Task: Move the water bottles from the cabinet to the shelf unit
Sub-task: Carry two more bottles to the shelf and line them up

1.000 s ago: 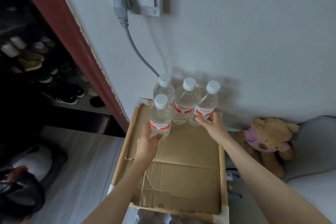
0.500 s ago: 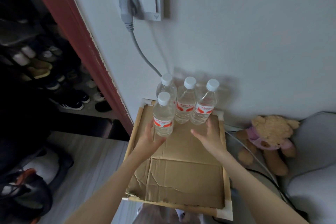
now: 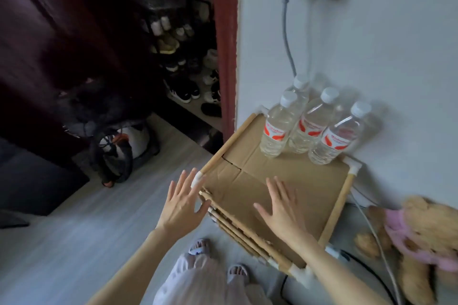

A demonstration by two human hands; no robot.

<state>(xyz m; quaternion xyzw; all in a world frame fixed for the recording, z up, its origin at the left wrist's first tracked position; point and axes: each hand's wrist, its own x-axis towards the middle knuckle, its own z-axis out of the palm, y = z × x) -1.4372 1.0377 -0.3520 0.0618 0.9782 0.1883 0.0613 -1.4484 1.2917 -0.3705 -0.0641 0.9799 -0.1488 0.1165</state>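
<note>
Several clear water bottles with white caps and red-and-white labels stand upright at the back of the shelf unit, against the white wall. The unit's top is a sheet of cardboard in a wooden frame. My left hand hovers with fingers spread by the unit's front left corner and holds nothing. My right hand is spread flat over the cardboard, well in front of the bottles, also holding nothing.
A grey cable hangs from a wall socket above the bottles. A plush bear lies at the right beside a grey cushion. Left of a red door frame is a dark closet with shoes. A bag sits on the floor.
Both hands let go of the bottles and drew back towards me with fingers spread. The view swung left and down, showing the floor, my feet and the closet.
</note>
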